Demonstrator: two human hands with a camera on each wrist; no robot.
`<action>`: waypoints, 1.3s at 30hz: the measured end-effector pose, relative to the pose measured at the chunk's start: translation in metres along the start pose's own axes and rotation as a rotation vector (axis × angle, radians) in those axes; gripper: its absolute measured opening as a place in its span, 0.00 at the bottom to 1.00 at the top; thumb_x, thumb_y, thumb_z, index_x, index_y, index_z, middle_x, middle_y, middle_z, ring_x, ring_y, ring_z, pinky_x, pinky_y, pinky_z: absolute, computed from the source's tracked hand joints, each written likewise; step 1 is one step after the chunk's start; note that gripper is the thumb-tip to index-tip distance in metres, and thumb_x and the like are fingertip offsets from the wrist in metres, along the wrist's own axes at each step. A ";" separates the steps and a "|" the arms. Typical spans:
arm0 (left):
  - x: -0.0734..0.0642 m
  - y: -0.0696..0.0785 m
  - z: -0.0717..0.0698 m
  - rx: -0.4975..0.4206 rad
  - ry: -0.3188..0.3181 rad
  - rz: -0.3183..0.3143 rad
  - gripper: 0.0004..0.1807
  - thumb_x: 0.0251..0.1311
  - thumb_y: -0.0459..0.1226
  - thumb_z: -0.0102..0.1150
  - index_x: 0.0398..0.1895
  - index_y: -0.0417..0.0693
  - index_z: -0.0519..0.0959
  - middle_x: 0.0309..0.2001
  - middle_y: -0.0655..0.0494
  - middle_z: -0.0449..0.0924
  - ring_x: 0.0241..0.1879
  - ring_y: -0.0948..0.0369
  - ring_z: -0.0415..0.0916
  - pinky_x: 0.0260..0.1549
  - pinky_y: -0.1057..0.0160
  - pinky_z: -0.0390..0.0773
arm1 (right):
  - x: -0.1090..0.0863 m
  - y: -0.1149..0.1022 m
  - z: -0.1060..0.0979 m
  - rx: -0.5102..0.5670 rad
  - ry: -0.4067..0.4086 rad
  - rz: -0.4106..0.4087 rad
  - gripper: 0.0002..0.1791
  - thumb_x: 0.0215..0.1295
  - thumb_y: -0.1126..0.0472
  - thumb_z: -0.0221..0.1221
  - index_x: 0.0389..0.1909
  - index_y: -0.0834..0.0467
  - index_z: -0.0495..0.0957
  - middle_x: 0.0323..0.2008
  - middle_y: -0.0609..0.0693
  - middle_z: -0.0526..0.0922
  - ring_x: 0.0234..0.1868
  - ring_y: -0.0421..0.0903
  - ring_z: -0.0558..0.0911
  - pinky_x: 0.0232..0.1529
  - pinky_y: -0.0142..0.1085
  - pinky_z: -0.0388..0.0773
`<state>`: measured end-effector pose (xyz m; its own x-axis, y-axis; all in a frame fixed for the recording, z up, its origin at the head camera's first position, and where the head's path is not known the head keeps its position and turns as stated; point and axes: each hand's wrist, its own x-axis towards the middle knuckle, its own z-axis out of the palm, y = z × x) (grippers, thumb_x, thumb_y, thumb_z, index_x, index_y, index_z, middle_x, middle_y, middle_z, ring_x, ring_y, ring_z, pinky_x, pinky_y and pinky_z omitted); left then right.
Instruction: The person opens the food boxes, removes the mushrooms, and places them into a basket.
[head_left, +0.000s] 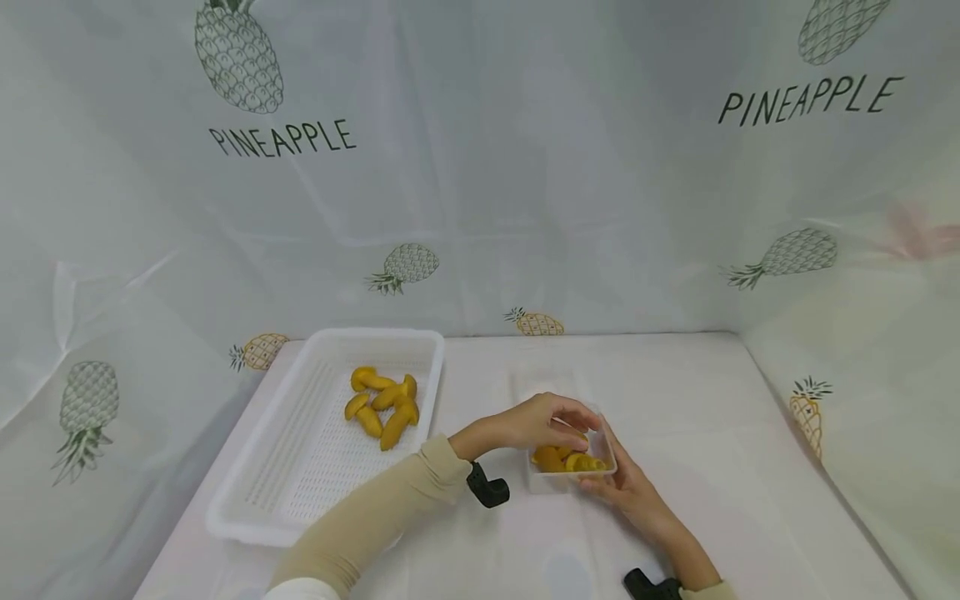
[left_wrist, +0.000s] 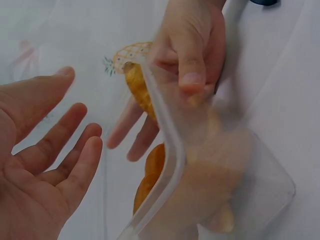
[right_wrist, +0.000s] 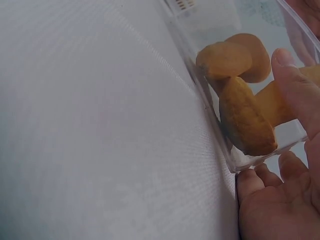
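A clear plastic box [head_left: 534, 483] holds several yellow-brown mushrooms [head_left: 551, 458], which show through its wall in the right wrist view. My right hand [head_left: 633, 492] grips the box at its right side, thumb along the near wall and fingers around the side. Over the box's opening is my left hand [head_left: 543, 421]; in the left wrist view its fingers [left_wrist: 80, 170] are spread and loosely bent, with nothing between them. More mushrooms [head_left: 390, 400] lie grouped in a white perforated basket [head_left: 258, 533], left of the box.
A flat transparent piece like a lid [head_left: 543, 383] lies just behind the box on the white-covered table [head_left: 675, 383]. White sheeting [head_left: 570, 183] printed with pineapples rises behind and at both sides. My left forearm reaches past the basket's near right corner.
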<state>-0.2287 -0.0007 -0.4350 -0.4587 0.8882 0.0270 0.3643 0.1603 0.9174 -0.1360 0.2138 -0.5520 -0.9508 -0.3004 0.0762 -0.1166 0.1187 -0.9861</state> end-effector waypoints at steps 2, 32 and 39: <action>0.001 -0.001 0.004 0.013 -0.004 0.008 0.20 0.66 0.28 0.61 0.60 0.33 0.76 0.59 0.41 0.77 0.60 0.50 0.75 0.54 0.71 0.76 | 0.000 0.001 0.001 0.020 0.000 -0.009 0.55 0.67 0.67 0.63 0.81 0.40 0.34 0.79 0.59 0.33 0.75 0.68 0.43 0.60 0.21 0.61; 0.008 -0.018 0.027 0.178 -0.068 -0.029 0.15 0.66 0.34 0.64 0.55 0.42 0.82 0.51 0.61 0.83 0.52 0.75 0.75 0.52 0.77 0.74 | 0.003 -0.002 0.000 0.100 -0.077 -0.081 0.55 0.69 0.71 0.59 0.80 0.45 0.30 0.77 0.63 0.26 0.66 0.27 0.63 0.57 0.33 0.76; 0.008 -0.015 0.030 0.217 -0.045 0.014 0.13 0.64 0.32 0.66 0.50 0.39 0.84 0.47 0.58 0.85 0.47 0.76 0.76 0.48 0.77 0.77 | 0.002 0.000 -0.001 0.135 -0.095 -0.083 0.55 0.69 0.73 0.57 0.80 0.45 0.29 0.77 0.64 0.23 0.63 0.35 0.72 0.56 0.33 0.77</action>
<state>-0.2135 0.0165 -0.4607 -0.4177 0.9084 0.0166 0.5381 0.2326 0.8102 -0.1379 0.2141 -0.5516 -0.9074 -0.3924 0.1505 -0.1482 -0.0365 -0.9883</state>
